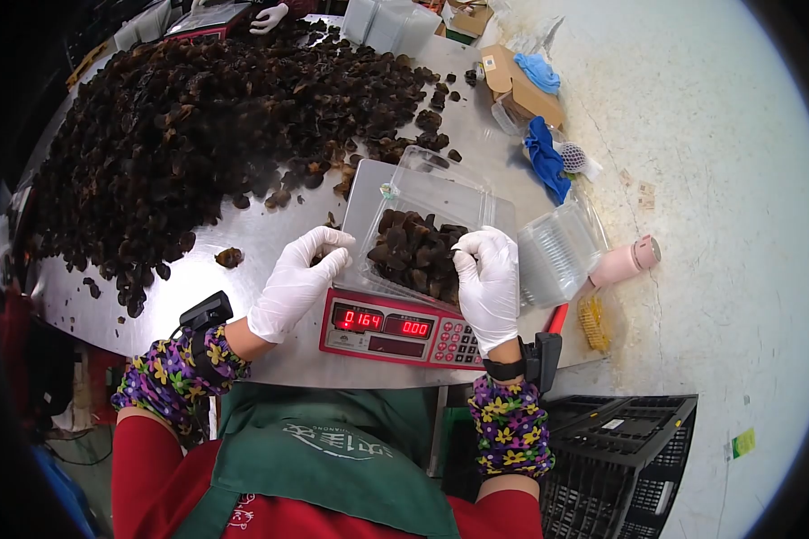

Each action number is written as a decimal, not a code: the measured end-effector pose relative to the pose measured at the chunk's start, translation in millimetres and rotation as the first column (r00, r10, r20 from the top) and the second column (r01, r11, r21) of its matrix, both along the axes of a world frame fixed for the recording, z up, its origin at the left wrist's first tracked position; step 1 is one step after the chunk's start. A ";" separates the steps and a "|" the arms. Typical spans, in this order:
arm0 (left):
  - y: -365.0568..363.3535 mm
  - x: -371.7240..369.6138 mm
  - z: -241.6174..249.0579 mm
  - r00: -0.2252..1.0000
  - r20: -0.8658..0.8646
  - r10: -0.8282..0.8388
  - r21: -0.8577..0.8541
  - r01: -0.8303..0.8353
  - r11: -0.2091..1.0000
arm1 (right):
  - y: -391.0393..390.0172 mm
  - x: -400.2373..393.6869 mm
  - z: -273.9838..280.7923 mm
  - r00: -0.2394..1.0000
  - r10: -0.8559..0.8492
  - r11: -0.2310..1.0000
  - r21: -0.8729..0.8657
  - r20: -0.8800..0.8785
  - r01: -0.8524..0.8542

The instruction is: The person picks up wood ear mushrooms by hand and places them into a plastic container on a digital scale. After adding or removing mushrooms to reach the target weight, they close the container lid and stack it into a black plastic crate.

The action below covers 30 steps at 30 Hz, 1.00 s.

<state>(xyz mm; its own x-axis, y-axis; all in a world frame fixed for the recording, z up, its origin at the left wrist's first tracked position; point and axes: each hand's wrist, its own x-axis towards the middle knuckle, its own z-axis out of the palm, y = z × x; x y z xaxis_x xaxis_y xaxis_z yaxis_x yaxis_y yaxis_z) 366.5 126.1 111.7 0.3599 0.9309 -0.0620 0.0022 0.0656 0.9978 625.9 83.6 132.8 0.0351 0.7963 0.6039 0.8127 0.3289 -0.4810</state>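
A clear plastic clamshell box [490, 211] stands on the weighing plate with its lid folded back. Dark wood ear mushrooms [413, 251] fill its base. Under the box is a red digital scale [333, 337], whose display reads 0.164 and 0.00. My left hand [295, 283], in a white glove, hovers at the box's left side, fingers curled and fingertips slightly apart with nothing visible between them. At the box's right edge, my white-gloved right hand [487, 287] pinches at a mushroom piece with thumb and forefinger; the fingertips partly hide it.
A large heap of wood ear mushrooms [171, 144] covers the table's left and back. Stacked clear boxes [553, 251], a pink bottle [625, 261], a blue cloth [546, 160] and a cardboard box [517, 85] line the right. Black crates [611, 458] stand below. Another person's gloved hand [268, 18] shows at the back.
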 end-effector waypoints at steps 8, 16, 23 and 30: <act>-2.0 -1.4 -3.8 0.999 -0.028 -0.016 0.000 0.016 1.000 | -7.9 3.6 9.2 0.988 -0.008 1.000 -0.026 0.157 0.012; -4.2 -1.0 2.5 0.997 -0.024 -0.071 -0.109 0.068 0.992 | 10.8 52.2 9.9 0.816 -0.119 0.980 -0.200 -0.566 0.004; -4.3 -1.4 -0.6 1.000 -0.026 -0.012 -0.011 0.012 1.000 | -21.8 -0.3 27.6 0.986 0.042 0.993 -0.115 0.160 -0.024; -11.5 2.8 8.1 1.000 -0.001 0.032 0.001 -0.032 1.000 | -11.8 -11.9 7.8 0.987 -0.041 0.995 -0.083 0.158 0.055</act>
<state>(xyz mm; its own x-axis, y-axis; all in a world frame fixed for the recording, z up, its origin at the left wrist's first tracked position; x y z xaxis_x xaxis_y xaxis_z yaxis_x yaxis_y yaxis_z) 369.3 114.6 119.8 0.3302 0.9419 -0.0619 0.0015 0.0650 0.9979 614.0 71.8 140.6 -0.0143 0.8458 0.5333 0.8938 0.2500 -0.3724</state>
